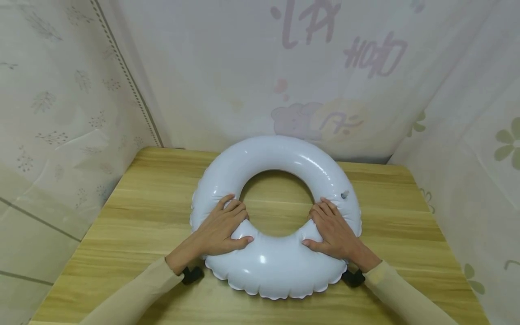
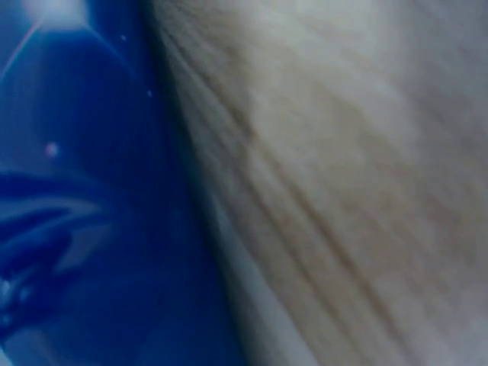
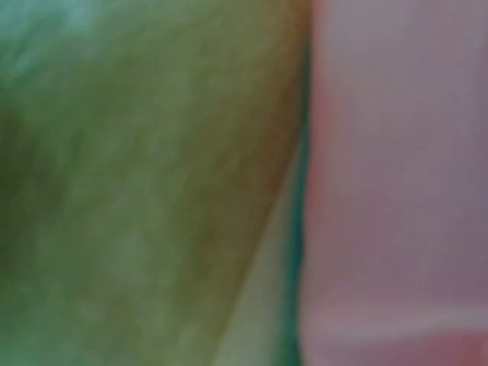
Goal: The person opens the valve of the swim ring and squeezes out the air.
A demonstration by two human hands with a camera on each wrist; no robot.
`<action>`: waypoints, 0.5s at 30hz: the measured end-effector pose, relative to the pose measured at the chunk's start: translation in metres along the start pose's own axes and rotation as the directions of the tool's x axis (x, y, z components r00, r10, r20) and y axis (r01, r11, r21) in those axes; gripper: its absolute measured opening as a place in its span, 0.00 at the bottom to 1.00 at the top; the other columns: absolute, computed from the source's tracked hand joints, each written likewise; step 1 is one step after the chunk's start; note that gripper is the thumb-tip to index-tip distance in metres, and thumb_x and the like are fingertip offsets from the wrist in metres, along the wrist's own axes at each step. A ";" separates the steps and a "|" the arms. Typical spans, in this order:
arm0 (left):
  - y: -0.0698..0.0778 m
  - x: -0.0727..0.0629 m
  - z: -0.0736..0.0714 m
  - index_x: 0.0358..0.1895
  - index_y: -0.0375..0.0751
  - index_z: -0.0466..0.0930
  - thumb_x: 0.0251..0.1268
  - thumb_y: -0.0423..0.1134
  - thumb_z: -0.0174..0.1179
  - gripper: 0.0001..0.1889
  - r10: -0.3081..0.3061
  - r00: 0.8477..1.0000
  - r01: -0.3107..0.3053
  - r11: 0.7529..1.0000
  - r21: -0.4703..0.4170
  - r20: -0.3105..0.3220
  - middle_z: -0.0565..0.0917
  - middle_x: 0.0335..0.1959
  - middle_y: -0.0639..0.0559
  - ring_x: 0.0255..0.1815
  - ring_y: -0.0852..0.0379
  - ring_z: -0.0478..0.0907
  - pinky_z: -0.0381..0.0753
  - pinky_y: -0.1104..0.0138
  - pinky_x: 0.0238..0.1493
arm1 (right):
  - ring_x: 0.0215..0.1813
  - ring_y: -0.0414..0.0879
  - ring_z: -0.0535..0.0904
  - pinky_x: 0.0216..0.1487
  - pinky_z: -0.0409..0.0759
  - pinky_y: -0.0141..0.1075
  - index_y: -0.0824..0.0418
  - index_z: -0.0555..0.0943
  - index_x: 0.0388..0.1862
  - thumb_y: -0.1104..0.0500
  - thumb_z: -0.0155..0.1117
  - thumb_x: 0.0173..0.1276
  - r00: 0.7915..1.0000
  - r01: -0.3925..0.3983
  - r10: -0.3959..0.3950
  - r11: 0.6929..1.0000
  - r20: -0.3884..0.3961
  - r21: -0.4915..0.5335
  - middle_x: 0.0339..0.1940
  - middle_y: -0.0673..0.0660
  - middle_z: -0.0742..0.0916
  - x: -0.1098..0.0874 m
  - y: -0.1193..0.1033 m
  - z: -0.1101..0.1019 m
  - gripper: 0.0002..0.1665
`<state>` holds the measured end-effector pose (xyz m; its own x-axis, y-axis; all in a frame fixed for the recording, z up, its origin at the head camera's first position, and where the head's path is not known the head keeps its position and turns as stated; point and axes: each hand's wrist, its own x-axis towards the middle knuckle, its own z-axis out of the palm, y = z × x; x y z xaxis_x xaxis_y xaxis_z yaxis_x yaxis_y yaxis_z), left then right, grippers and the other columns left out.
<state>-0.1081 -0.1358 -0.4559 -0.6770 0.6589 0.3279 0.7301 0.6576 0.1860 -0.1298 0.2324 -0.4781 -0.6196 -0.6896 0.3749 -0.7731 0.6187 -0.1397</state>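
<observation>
A white inflated swim ring (image 1: 276, 266) lies on the wooden table, its crimped outer seam facing the front edge. On its left side, my left hand (image 1: 224, 228) grips the tube, fingers bent over the inner edge and thumb on top. My right hand (image 1: 334, 231) holds the opposite side in the same way, and the tube creases around both hands. A small valve (image 1: 345, 194) sticks up beyond the right hand. The left wrist view is filled by a blue glossy surface (image 2: 99, 152) beside blurred skin; the right wrist view has a blurred pinkish surface (image 3: 396, 191).
The wooden table (image 1: 142, 230) reaches out on both sides of the ring. A pale printed curtain (image 1: 227, 81) hangs right behind it, with more patterned cloth at left and right. Black wrist devices (image 1: 192, 275) sit under both forearms near the ring's outer edge.
</observation>
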 end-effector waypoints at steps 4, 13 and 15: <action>0.000 0.000 0.000 0.43 0.49 0.75 0.66 0.64 0.54 0.22 -0.004 1.000 0.004 1.000 -0.002 0.004 0.78 0.42 0.58 0.60 0.54 0.71 0.45 0.51 0.83 | 0.57 0.53 0.72 0.82 0.50 0.51 0.59 0.73 0.40 0.21 0.47 0.69 1.000 -0.002 0.002 1.000 0.004 -0.001 0.41 0.53 0.79 0.000 0.000 0.001 0.40; 0.001 0.001 -0.001 0.43 0.49 0.75 0.66 0.65 0.54 0.22 -0.004 1.000 0.004 1.000 -0.001 0.000 0.78 0.42 0.58 0.59 0.53 0.71 0.45 0.51 0.82 | 0.56 0.53 0.72 0.82 0.50 0.51 0.59 0.73 0.40 0.21 0.46 0.69 1.000 0.001 -0.001 1.000 -0.010 0.000 0.41 0.53 0.78 0.000 0.000 0.001 0.41; 0.001 0.001 -0.001 0.43 0.49 0.75 0.66 0.65 0.54 0.22 -0.004 1.000 0.004 1.000 -0.004 0.000 0.78 0.42 0.58 0.59 0.53 0.71 0.46 0.51 0.82 | 0.56 0.53 0.72 0.82 0.50 0.51 0.59 0.73 0.40 0.21 0.46 0.69 1.000 0.004 -0.004 1.000 -0.014 -0.001 0.41 0.53 0.78 0.000 0.000 0.001 0.41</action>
<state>-0.1076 -0.1346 -0.4542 -0.6797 0.6565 0.3270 0.7279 0.6587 0.1906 -0.1300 0.2322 -0.4788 -0.6146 -0.6868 0.3880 -0.7754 0.6165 -0.1369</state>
